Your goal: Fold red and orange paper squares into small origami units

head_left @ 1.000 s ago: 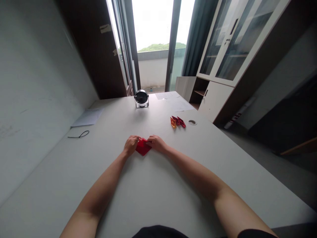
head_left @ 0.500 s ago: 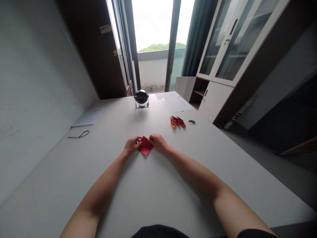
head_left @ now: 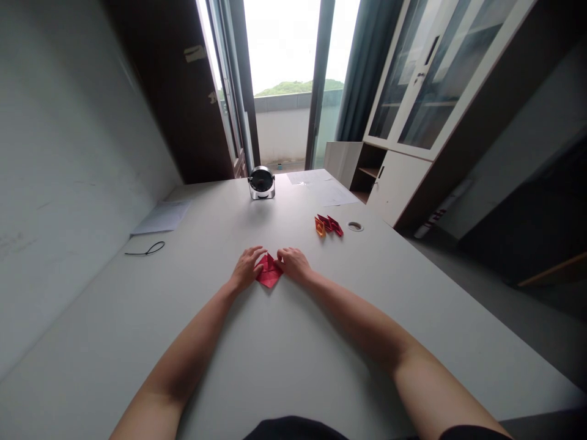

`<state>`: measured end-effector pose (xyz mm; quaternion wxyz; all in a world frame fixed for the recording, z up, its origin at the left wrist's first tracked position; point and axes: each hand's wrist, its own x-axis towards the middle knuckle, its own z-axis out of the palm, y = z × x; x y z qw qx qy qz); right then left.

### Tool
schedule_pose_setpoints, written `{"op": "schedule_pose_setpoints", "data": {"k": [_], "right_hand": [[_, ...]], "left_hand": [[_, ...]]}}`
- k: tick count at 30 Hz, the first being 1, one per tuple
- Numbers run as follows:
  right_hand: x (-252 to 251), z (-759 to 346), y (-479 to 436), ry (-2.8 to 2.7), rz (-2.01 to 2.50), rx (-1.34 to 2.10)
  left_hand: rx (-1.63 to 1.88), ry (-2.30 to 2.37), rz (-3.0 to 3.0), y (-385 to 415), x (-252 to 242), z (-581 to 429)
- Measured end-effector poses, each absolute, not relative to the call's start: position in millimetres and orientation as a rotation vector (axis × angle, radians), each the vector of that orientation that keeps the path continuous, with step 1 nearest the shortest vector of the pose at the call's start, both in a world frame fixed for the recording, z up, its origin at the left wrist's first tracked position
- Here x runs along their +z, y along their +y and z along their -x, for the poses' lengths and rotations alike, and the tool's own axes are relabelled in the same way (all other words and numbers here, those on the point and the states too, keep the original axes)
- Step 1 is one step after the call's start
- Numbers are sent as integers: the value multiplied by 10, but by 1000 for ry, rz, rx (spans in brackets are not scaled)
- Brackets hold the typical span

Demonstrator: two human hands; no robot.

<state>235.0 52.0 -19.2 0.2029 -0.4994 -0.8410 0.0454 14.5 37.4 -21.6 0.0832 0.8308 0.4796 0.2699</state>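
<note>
A piece of red folded paper (head_left: pixel 269 278) lies on the white table between my hands, its lower corner pointing toward me and a raised flap standing at its top. My left hand (head_left: pixel 246 269) holds its left side, thumb on the paper and fingers curved beyond it. On the other side my right hand (head_left: pixel 293 264) pinches the right edge with thumb and forefinger, the other fingers curled. Beyond my right hand sit several small folded paper pieces, an orange one (head_left: pixel 320 227) and dark red ones (head_left: pixel 335 226).
A roll of tape (head_left: pixel 355 226) lies right of the folded pieces. A round black-and-silver device (head_left: pixel 262 182) stands at the back. White sheets (head_left: pixel 161 217) lie at the left edge, near a black cable tie (head_left: pixel 149 249). More paper (head_left: pixel 337 194) rests at the back right.
My left fingers have lifted and stretched away from the paper's top, while the thumb stays on it. A fold at the top now stands up as a narrow point. My right hand has barely moved.
</note>
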Motion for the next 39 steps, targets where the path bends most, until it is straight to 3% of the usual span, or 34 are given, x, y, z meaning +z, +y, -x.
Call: {"op": "schedule_pose_setpoints", "data": {"k": [31,39], "right_hand": [[-199,-2576,703,-2165,1678,-2],[-220,-2382,616,-2177,1524,135]], "left_hand": [[443,1388,-2533,501,-370,-67],[569,1439,-2523,474,-382,-90]]}}
